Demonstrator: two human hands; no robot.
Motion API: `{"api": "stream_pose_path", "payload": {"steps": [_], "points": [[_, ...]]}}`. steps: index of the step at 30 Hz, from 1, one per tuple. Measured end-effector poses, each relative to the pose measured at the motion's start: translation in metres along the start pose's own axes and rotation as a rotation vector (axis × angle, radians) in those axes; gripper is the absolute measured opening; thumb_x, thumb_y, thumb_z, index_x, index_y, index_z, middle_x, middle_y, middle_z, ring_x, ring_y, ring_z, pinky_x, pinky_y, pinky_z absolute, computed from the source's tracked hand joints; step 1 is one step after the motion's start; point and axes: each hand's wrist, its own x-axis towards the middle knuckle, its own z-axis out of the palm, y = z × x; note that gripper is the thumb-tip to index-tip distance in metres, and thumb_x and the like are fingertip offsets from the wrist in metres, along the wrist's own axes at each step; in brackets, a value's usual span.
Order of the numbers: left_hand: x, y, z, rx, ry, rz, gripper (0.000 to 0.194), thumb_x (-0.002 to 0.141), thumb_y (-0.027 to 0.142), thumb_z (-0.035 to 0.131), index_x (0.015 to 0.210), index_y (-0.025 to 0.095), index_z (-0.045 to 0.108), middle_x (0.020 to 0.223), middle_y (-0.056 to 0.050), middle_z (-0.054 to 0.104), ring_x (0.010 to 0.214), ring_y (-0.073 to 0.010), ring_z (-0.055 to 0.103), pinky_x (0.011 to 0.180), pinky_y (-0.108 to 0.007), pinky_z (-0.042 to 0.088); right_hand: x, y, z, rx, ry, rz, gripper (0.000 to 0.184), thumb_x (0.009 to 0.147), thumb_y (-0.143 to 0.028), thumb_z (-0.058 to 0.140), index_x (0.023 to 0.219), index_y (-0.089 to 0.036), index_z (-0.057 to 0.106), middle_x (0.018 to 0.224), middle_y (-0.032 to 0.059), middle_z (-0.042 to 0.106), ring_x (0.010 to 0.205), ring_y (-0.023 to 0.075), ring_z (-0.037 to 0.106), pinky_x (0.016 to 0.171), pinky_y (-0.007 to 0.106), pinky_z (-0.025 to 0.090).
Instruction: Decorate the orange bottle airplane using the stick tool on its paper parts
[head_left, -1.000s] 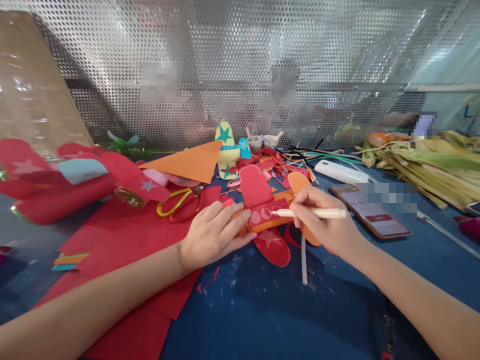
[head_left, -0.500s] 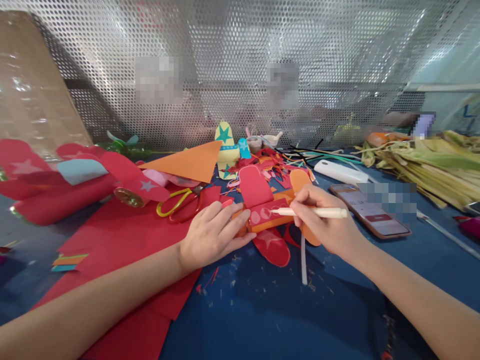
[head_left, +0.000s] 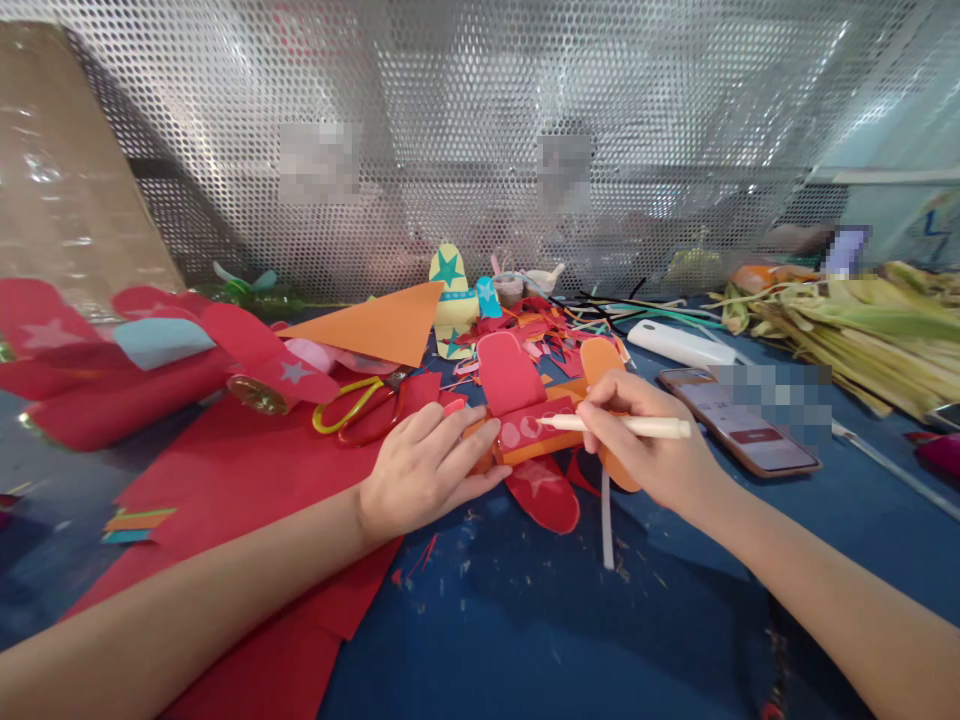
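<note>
A small paper toy plane has an orange body (head_left: 551, 440) with red and orange rounded wings. On the red strip (head_left: 559, 410) along it are several pale ovals, drawn in a row. My left hand (head_left: 427, 460) grips the plane's left end between thumb and fingers, steadying it on the table. In my right hand (head_left: 645, 430) a white marker pen (head_left: 656, 427) is pinched, its tip touching the strip at one oval. Below the body lies a red wing (head_left: 541, 495) with a pale star. A thin white strip (head_left: 607, 525) sticks out beneath an orange wing.
Scissors (head_left: 349, 405) rest by red paper sheets (head_left: 277, 480) on the left, near a larger red toy plane (head_left: 150, 390). Paper scraps (head_left: 532, 325) lie behind. To the right are a phone (head_left: 739, 420), a white glue gun-like tool (head_left: 679, 343) and dried husks (head_left: 847, 330).
The pen and my right hand have shifted very slightly to the left over the strip. My left hand stays put on the plane.
</note>
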Motion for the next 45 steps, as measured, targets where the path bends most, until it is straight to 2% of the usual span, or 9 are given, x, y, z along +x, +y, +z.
{"api": "stream_pose_path", "payload": {"steps": [9, 16, 45], "points": [[0.0006, 0.0005, -0.0008, -0.003, 0.008, 0.018, 0.036, 0.084, 0.042, 0.065, 0.105, 0.012, 0.057, 0.098, -0.01, 0.07, 0.068, -0.0192, 0.056, 0.058, -0.032, 0.048, -0.0003, -0.0015, -0.0005, -0.004, -0.008, 0.018, 0.022, 0.091, -0.029, 0.051, 0.07, -0.022, 0.047, 0.06, -0.0033, 0.057, 0.054, 0.0116, 0.053, 0.053, 0.024, 0.04], [-0.0001, -0.0006, 0.0004, 0.0, 0.007, 0.008, 0.034, 0.086, 0.043, 0.062, 0.104, 0.015, 0.058, 0.097, -0.009, 0.07, 0.069, -0.0181, 0.057, 0.059, -0.031, 0.048, 0.0004, -0.002, 0.0, 0.001, -0.013, 0.025, 0.022, 0.09, -0.029, 0.052, 0.07, -0.022, 0.047, 0.06, -0.0034, 0.057, 0.054, 0.0116, 0.053, 0.053, 0.025, 0.04], [-0.0004, -0.0003, 0.0004, -0.005, 0.008, 0.009, 0.034, 0.086, 0.041, 0.063, 0.105, 0.013, 0.058, 0.098, -0.01, 0.069, 0.069, -0.0187, 0.056, 0.059, -0.031, 0.048, 0.0006, -0.0014, -0.0006, 0.002, -0.014, 0.014, 0.021, 0.09, -0.031, 0.052, 0.072, -0.022, 0.047, 0.061, -0.0037, 0.058, 0.056, 0.0108, 0.053, 0.054, 0.024, 0.04]]}}
